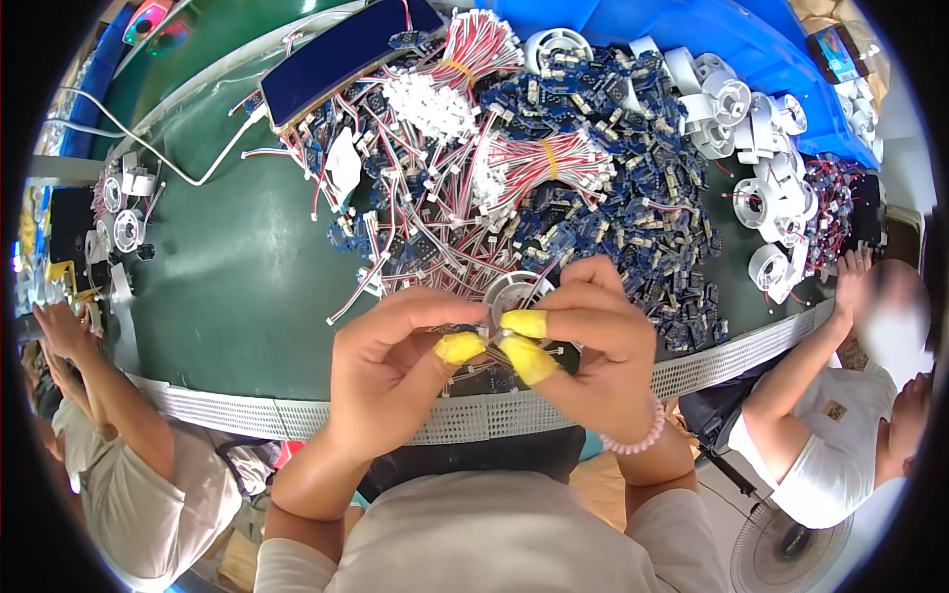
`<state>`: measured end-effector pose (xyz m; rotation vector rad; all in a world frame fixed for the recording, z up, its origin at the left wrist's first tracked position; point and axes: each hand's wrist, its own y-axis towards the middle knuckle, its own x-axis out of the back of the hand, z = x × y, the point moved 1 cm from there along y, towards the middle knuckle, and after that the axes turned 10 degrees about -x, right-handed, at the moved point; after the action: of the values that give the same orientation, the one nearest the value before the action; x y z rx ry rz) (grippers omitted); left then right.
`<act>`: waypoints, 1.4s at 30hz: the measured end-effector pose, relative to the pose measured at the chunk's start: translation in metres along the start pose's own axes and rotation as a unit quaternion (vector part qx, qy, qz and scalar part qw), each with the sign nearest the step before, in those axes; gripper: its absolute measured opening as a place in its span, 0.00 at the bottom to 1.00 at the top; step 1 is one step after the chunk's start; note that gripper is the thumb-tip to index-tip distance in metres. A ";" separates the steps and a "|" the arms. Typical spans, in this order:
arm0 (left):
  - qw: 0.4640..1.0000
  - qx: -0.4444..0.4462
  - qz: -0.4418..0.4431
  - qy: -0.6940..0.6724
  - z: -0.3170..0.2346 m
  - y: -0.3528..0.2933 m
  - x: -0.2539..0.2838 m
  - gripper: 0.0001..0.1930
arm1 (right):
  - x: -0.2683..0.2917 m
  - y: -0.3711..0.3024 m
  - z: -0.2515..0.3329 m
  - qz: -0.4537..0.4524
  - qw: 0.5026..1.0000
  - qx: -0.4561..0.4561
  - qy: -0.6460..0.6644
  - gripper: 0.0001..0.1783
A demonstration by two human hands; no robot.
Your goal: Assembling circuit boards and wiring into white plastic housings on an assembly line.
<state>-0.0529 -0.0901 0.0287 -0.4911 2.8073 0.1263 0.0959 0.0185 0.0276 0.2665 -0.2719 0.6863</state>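
Observation:
My left hand (390, 361) pinches a small dark circuit board (461, 328) between its thumb and index finger, just in from the table's near edge. Fingertips of my right hand (598, 341) meet it from the other side, closed on a small whitish piece that looks like a wire connector, mostly hidden. Yellow tape wraps my left thumb and my right thumb and index finger. Right behind the fingers lies a round white plastic housing (516, 287). Loose red, white and black wire leads (435, 252) with white connectors spread beyond it.
A heap of blue circuit boards (643, 198) covers the right of the green table (257, 267). Banded wire bundles (549, 163) lie on it. Behind are a phone (346, 59) on a white cable and a blue bin (672, 25). White housings (756, 198) and co-workers flank both sides.

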 end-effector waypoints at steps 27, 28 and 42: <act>0.961 -0.133 -0.007 0.241 -0.014 -0.013 -0.005 0.14 | -0.023 -0.016 0.017 -0.001 0.997 0.071 0.024 0.11; 0.973 -0.111 0.004 0.204 -0.019 -0.015 0.002 0.14 | -0.017 -0.015 0.013 0.067 0.995 0.072 0.025 0.13; 0.763 -0.145 -0.274 0.567 -0.064 -0.022 0.144 0.12 | 0.084 -0.019 -0.007 -0.129 0.978 0.022 -0.159 0.21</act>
<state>-0.1925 -0.1651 0.0469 -2.0321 3.5400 0.1767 0.1719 0.0560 0.0461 0.4478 -0.5185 0.3901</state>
